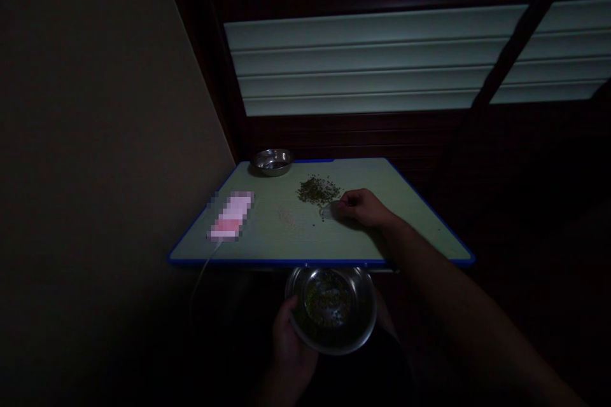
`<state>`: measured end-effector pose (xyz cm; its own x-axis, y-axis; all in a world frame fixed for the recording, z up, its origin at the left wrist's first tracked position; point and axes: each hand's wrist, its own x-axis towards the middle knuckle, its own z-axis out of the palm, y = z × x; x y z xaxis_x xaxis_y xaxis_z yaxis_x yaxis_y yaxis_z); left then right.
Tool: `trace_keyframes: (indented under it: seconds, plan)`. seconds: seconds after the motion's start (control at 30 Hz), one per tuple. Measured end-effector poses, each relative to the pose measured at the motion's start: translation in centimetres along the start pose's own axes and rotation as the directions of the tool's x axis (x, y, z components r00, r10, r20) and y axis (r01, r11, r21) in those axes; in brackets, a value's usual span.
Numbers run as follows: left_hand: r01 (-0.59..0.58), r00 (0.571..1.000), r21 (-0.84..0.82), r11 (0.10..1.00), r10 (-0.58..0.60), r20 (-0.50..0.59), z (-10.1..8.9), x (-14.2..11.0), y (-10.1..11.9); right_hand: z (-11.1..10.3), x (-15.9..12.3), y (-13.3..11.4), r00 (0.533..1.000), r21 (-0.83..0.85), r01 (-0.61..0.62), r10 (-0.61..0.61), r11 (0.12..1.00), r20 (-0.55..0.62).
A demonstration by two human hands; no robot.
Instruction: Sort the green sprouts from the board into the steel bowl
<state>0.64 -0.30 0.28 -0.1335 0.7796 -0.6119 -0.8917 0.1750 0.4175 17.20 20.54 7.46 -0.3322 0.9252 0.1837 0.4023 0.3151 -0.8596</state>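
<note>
My left hand (291, 337) grips the left rim of a metal bowl (367, 324), held just below the table's front edge. Inside that bowl lie small greenish grains. Above the tabletop, my right hand (363, 206) is closed on a small clear piece (328, 211), whose exact kind I cannot make out in the dim light. Just behind and left of the clear piece, a pile of small green-brown grains (317, 191) is spread on the table. A fainter scatter of pale bits (289, 219) lies to the left of my right hand.
The pale green table (420, 229) has a blue edge. At its back left stands a smaller metal bowl (272, 162) with something dark inside. A blurred-out phone (232, 216) lies on the left, its cable (203, 270) hanging over the front edge. A wall and slatted panels surround the table.
</note>
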Motion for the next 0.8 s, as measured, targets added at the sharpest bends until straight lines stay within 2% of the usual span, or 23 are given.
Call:
trace_keyframes:
  seconds: [0.3,0.4,0.6,0.8]
  plan:
    - [0.027,1.0,-0.002,1.0,-0.027,-0.004,0.39,-0.47,0.27,-0.32,0.13,0.15,0.996,-0.111,-0.036,0.027,0.993,-0.081]
    - [0.017,1.0,-0.005,1.0,-0.017,0.009,0.32,-0.37,0.24,-0.24,0.28,0.34,0.995,-0.103,-0.039,0.029,0.994,-0.092]
    - [0.004,0.999,0.008,1.0,-0.004,0.038,0.16,-0.05,0.08,0.08,0.29,0.52,0.999,-0.031,0.014,-0.015,0.999,-0.035]
    - [-0.001,1.0,0.007,1.0,0.001,0.026,-0.17,0.18,-0.02,0.16,0.04,0.34,0.999,0.008,0.009,-0.009,1.0,0.032]
